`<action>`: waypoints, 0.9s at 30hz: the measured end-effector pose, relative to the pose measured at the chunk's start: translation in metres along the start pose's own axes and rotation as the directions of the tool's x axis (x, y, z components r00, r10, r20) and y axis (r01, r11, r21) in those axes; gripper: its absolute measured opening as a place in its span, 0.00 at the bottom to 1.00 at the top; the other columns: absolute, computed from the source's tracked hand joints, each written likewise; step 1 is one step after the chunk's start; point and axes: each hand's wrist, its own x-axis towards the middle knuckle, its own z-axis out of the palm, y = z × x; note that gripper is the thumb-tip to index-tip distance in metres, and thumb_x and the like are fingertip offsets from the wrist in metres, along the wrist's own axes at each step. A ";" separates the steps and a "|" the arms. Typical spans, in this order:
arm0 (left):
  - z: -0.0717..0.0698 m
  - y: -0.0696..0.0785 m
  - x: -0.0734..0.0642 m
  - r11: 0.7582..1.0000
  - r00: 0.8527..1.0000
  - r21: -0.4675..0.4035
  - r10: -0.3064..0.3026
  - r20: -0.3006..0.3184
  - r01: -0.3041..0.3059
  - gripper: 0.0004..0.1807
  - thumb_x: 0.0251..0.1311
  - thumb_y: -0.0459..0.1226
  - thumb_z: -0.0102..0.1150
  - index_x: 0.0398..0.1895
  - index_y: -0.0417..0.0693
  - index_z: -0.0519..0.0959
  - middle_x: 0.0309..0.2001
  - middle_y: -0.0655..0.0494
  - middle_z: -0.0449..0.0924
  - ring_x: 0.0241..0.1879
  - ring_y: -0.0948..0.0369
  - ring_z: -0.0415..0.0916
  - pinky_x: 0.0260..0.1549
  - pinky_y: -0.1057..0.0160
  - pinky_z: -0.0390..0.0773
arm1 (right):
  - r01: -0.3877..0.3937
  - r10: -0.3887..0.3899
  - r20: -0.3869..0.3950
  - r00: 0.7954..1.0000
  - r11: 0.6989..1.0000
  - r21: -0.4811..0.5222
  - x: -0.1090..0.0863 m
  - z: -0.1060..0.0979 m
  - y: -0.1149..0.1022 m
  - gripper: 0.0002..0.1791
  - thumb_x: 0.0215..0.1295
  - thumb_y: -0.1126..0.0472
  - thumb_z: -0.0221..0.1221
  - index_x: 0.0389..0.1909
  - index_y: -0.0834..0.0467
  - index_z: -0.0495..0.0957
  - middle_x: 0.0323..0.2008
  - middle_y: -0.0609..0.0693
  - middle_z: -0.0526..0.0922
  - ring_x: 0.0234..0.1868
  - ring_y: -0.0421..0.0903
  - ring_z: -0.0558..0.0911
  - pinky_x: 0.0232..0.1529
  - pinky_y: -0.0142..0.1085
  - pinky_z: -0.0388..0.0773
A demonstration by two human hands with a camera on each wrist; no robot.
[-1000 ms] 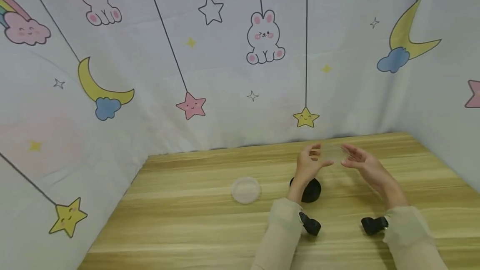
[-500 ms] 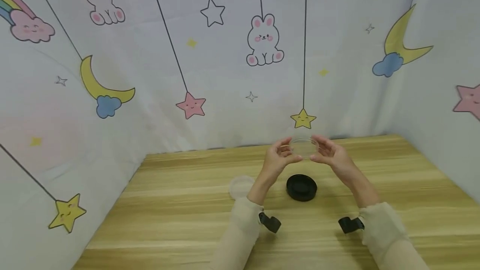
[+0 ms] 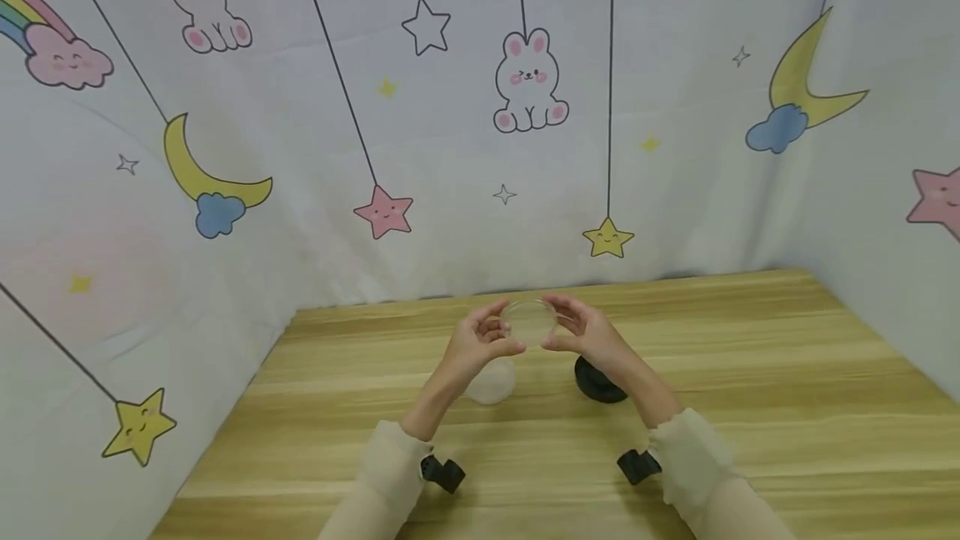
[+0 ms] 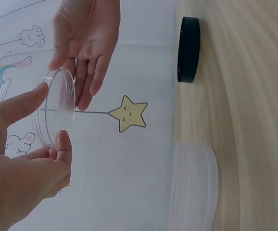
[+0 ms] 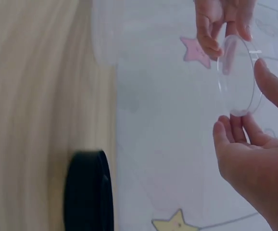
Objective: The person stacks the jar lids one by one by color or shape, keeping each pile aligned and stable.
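A clear, shallow round dish (image 3: 529,322), like a petri dish, is held up above the table between both hands. My left hand (image 3: 480,342) pinches its left edge with thumb and fingers. On the opposite edge, my right hand (image 3: 592,340) grips it the same way. In the left wrist view the dish (image 4: 59,108) stands apart from the tabletop, thumbs on one face and fingers on the other. Below it on the table lies a whitish translucent round piece (image 3: 491,383), partly behind the left hand. A black round shallow piece (image 3: 597,382) sits to its right, partly covered by the right forearm.
The wood-grain table (image 3: 360,457) ends at a cloth backdrop (image 3: 450,148) printed with stars, moons and rabbits. Cloth also hangs along the left and right sides. Small black cameras (image 3: 444,473) are strapped at both wrists.
Both hands have carried the clear dish leftward, from above the right of the black piece to above the whitish piece, now a little lower than half a second ago. The pieces on the table stay put.
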 end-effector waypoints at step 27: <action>-0.071 -0.057 -0.014 0.919 0.987 0.377 -0.153 0.058 0.120 0.36 0.51 0.35 0.70 0.65 0.39 0.67 0.63 0.40 0.67 0.60 0.45 0.62 0.55 0.47 0.69 | -0.185 0.185 -0.009 0.983 0.982 -0.042 0.034 0.065 0.061 0.37 0.58 0.64 0.67 0.69 0.58 0.65 0.70 0.58 0.65 0.69 0.63 0.63 0.63 0.57 0.66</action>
